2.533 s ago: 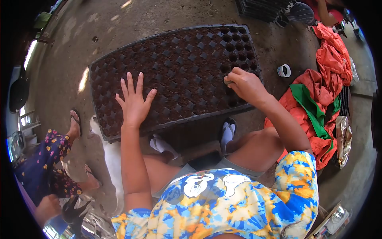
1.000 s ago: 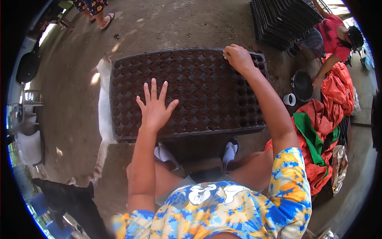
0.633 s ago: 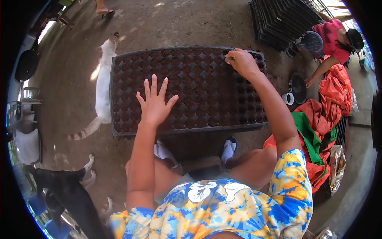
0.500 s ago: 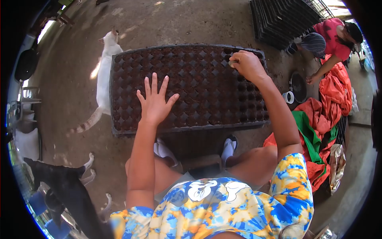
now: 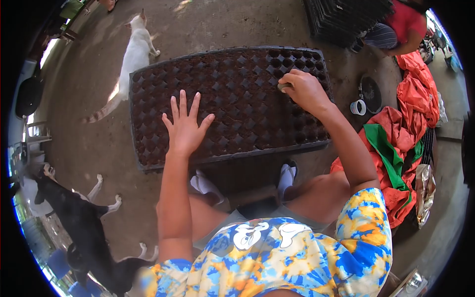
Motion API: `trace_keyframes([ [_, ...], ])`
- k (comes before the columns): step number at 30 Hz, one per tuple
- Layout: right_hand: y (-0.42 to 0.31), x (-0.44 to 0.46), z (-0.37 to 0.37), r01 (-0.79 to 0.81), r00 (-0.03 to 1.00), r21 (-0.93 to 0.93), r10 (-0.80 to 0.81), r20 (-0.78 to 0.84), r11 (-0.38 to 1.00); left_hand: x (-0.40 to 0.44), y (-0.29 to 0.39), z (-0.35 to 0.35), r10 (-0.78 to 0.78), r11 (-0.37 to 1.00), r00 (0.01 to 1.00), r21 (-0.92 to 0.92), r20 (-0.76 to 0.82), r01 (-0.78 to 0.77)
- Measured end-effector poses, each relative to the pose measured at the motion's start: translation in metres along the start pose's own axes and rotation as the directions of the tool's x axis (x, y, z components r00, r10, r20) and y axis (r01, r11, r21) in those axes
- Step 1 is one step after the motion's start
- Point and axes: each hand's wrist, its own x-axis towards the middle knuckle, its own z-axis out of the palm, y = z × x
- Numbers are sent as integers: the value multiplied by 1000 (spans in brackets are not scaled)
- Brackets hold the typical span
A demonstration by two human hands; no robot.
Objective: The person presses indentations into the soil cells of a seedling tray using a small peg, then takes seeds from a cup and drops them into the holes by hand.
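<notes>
A large black cell tray [image 5: 237, 151] filled with dark soil lies in front of me, with hollow round cells along its right part. My left hand [image 5: 185, 127] hovers over or rests on its left half, palm down with the fingers spread and nothing held. Over the right part, my right hand [image 5: 303, 90] pinches a small greyish round object [image 5: 283, 86] between thumb and fingers. The underside of that object is hidden, so whether it touches a cell cannot be made out.
White cup [image 5: 357, 107] and black basin [image 5: 370, 94] stand right of the tray. Beyond are red cloth [image 5: 418, 94], green cloth [image 5: 383, 153], stacked black trays [image 5: 341, 20] and a crouching person [image 5: 405, 24]. A white cat [image 5: 134, 57] and a black dog [image 5: 81, 220] are at left.
My right hand has come down and slightly toward me from the tray's far edge, still pinching the small object. More hollow cells show at the far right. The cat moved away and the dog shifted.
</notes>
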Motion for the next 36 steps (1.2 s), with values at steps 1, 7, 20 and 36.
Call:
trace_keyframes([
  [1, -4, -4, -4, -5, 1000, 5, 5, -3, 1000, 0, 0, 0, 1, 1000, 1000, -5, -3, -1],
  [7, -1, -25, 16, 15, 1000, 17, -15, 24, 1000, 1, 2, 1, -7, 1000, 1000, 17, -4, 7],
  [20, -24, -70, -4, 9, 984, 79, -23, 177, 997, 1, -2, 6, -1, 999, 1000, 54, -22, 3],
  [36, -28, -110, 32, 66, 969, -2, -64, 237, 998, 9, -12, 19, 37, 997, 997, 77, -65, -32],
])
